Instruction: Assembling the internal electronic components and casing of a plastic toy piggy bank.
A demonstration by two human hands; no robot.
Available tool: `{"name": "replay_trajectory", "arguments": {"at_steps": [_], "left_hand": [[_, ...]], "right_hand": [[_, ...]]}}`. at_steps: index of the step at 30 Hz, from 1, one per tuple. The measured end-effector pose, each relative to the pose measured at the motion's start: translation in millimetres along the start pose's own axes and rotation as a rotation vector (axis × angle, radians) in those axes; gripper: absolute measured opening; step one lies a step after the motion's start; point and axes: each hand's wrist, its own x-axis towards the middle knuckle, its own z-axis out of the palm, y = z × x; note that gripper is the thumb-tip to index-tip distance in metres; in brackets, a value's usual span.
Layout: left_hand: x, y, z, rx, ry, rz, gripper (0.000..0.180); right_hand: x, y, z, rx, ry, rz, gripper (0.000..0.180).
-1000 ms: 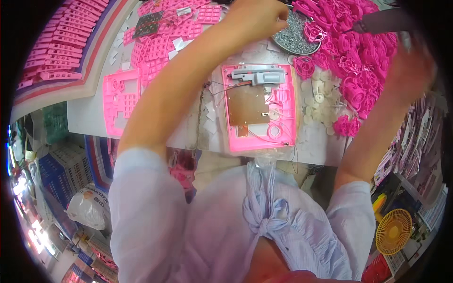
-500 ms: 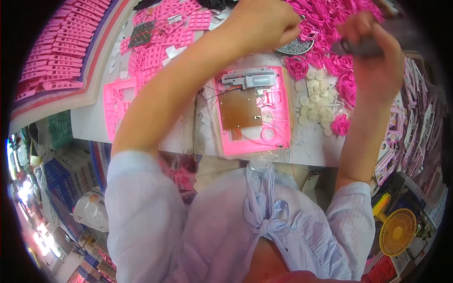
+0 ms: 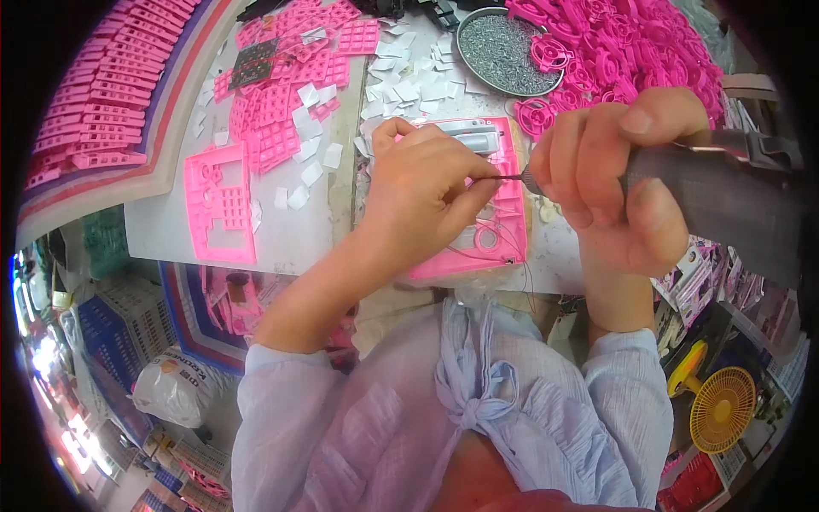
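Note:
My right hand (image 3: 610,175) is wrapped round a dark electric screwdriver (image 3: 717,188), held sideways with its thin bit pointing left. At the bit's tip, the thumb and forefinger of my left hand (image 3: 426,183) are pinched together; whatever they hold is too small to make out. Both hands are above a pink plastic casing (image 3: 510,218), which lies open side up with thin wires inside. A grey part (image 3: 478,136) sits along its far edge. My left hand covers most of the casing's middle, hiding the brown board there.
Beyond the casing stands a round dish of small screws (image 3: 503,55), beside a heap of magenta plastic rings (image 3: 631,51). White paper pieces (image 3: 405,81) and pink grid parts (image 3: 273,128) lie to the left. Another pink frame (image 3: 220,205) rests near the table's front edge.
My left hand has come back from the screw dish to above the casing. My right hand has brought the screwdriver in and down, so its bit meets my left fingertips.

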Motion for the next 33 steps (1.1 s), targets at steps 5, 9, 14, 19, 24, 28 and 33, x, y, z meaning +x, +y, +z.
{"name": "replay_trajectory", "arguments": {"at_steps": [5,9,14,19,24,28,33], "left_hand": [[7,-3,4,0.320,0.114,0.097,0.021],[7,-19,4,0.466,0.060,0.032,0.023],[7,-23,6,0.440,0.010,0.012,0.023],[7,-22,7,0.412,0.033,0.006,0.022],[10,-31,7,0.322,-0.006,0.031,0.027],[15,-33,4,0.326,-0.045,0.057,0.031],[30,-26,6,0.184,0.097,0.029,0.026]], "right_hand": [[3,12,9,-0.033,0.177,-0.039,0.031],[5,41,-12,-0.085,0.379,-0.006,0.023],[-1,65,-14,-0.026,0.430,0.123,0.012],[-3,79,-5,-0.277,0.400,0.114,0.012],[-4,81,-16,-0.138,0.363,0.137,0.013],[3,71,-26,0.017,0.406,0.253,0.013],[13,47,-27,0.080,0.402,0.019,0.035]]}}
